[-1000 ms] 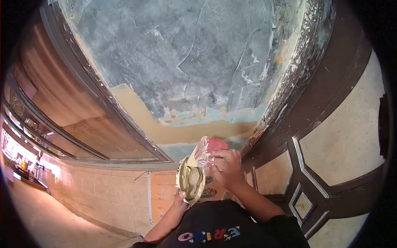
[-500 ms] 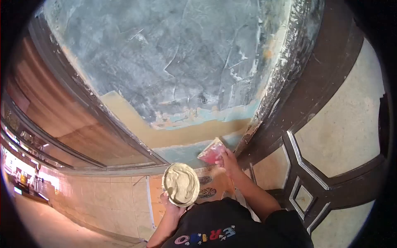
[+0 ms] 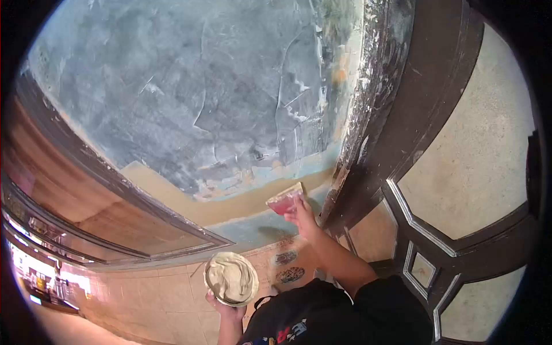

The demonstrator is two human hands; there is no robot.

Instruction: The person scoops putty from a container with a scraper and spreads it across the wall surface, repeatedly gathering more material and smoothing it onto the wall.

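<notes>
Scraper (image 3: 282, 203), red with pale paste along its upper edge, sits in front of the lower wall, near the corner where the wall meets dark woodwork; it tilts, right end higher. Right hand (image 3: 303, 218) pinches it at its lower right, fingers closed on the red part, forearm coming up from the lower right. Can't tell if the scraper's edge touches the wall or is just off it. Left hand (image 3: 230, 311) grips a round bowl (image 3: 230, 255) from below, thumb by the rim at lower left, other fingers mostly hidden underneath. Bowl is tipped toward the camera, filled with pale beige paste (image 3: 231, 277), surface swirled in ridges. Bowl is lower and to the left of the scraper, the two well apart. Wall (image 3: 230, 86) is mottled grey-blue with whitish streaks and ridges; below that a tan band (image 3: 230, 211), then a light blue strip (image 3: 250, 231) with a soft shadow on it. Left side: dark-framed window (image 3: 75, 184), brownish behind the pane. Right side: dark wooden door (image 3: 425, 236) with pale panels and silvery trim. Beige tiles (image 3: 149, 293) under the window, bright area at far left. Person's black shirt (image 3: 356, 316) fills the bottom.
</notes>
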